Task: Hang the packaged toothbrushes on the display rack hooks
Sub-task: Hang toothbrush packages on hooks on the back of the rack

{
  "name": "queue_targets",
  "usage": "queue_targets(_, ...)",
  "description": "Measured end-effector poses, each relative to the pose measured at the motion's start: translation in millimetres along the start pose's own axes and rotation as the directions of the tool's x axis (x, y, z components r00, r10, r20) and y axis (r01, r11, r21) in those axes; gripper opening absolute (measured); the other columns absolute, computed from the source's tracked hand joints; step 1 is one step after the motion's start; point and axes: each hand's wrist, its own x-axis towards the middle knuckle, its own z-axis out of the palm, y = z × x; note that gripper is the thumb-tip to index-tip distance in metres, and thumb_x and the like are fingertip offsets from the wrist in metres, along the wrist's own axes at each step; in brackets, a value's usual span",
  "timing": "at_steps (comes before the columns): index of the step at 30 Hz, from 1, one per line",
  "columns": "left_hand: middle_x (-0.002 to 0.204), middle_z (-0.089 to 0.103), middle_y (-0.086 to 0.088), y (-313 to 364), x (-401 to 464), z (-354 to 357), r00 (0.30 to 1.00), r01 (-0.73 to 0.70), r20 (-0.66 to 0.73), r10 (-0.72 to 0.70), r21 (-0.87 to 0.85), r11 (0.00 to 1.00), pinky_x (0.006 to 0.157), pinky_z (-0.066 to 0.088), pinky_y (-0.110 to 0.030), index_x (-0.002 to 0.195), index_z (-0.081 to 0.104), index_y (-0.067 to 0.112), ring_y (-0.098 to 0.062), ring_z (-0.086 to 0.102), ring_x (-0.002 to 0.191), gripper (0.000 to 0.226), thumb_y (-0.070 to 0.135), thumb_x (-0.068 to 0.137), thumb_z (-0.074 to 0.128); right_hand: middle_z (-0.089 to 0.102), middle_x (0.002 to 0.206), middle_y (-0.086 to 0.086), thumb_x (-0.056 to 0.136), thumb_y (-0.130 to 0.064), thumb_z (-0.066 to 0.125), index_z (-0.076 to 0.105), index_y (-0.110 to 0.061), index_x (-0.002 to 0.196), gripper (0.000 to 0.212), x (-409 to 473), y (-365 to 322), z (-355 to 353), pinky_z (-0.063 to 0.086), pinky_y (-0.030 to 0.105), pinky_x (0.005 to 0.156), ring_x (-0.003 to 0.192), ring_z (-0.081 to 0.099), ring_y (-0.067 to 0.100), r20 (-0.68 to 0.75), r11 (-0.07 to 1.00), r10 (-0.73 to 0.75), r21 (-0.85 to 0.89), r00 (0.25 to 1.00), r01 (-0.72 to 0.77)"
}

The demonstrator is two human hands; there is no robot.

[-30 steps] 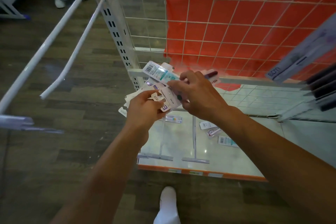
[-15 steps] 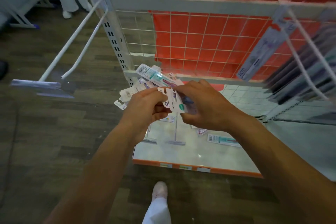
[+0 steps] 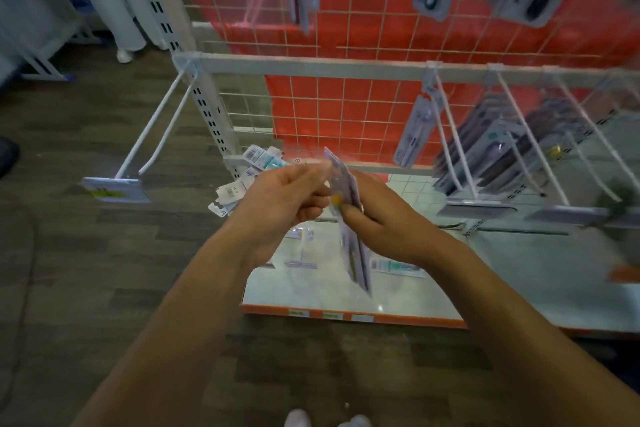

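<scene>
Toothbrushes are already hanging on the hooks at three o'clock and along the top, so part of the stocking appears done. The left hand is gripping a fanned bundle of packs, while the right hand is pinching a separate pack that is pointing down toward six o'clock. The empty hook at nine o'clock is waiting, bare. Several loose packs are lying on the bottom shelf, so plenty is probably remaining.
</scene>
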Motion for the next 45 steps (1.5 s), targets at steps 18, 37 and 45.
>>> queue_targets(18, 0.101, 0.071, 0.0, 8.5, -23.4, 11.1, 0.98, -0.055, 0.2, 0.02, 0.171, 0.984, 0.069, 0.056, -0.018, 0.104, 0.065, 0.021, -0.014, 0.069, 0.095, 0.023, 0.006, 0.087, 0.064, 0.068, 0.11, 0.006, 0.096, -0.009, 0.048, 0.059, -0.025, 0.107, 0.023, -34.9, -44.2, -30.6, 0.051, 0.047, 0.095, 0.105, 0.065, 0.024, -0.131, 0.709, 0.278, 0.697, 0.952, -0.111)
queue_targets(37, 0.102, 0.073, -0.007, 33.1, -37.9, 27.7, 0.989, -0.142, 0.01, 0.144, -0.101, 0.985, 0.082, 0.057, -0.044, 0.106, 0.061, 0.016, -0.024, 0.071, 0.093, 0.017, 0.008, 0.09, 0.06, 0.067, 0.116, 0.002, 0.096, -0.055, 0.022, 0.054, -0.029, 0.129, 0.053, -52.7, -64.1, -0.7, 0.052, 0.041, 0.095, 0.105, 0.066, 0.016, -0.167, 0.579, 0.449, 0.803, 0.878, -0.144)
queue_targets(45, 0.094, 0.075, -0.004, 40.6, -31.8, 57.7, 0.981, -0.182, -0.083, 0.174, -0.093, 0.979, 0.075, 0.058, -0.038, 0.098, 0.065, 0.019, -0.023, 0.072, 0.087, 0.015, 0.011, 0.086, 0.068, 0.068, 0.102, 0.005, 0.1, -0.03, 0.043, 0.064, -0.024, 0.104, 0.022, -51.3, -65.2, -38.2, 0.057, 0.036, 0.085, 0.097, 0.066, 0.022, -0.362, 0.743, 0.429, 0.662, 0.828, -0.096)
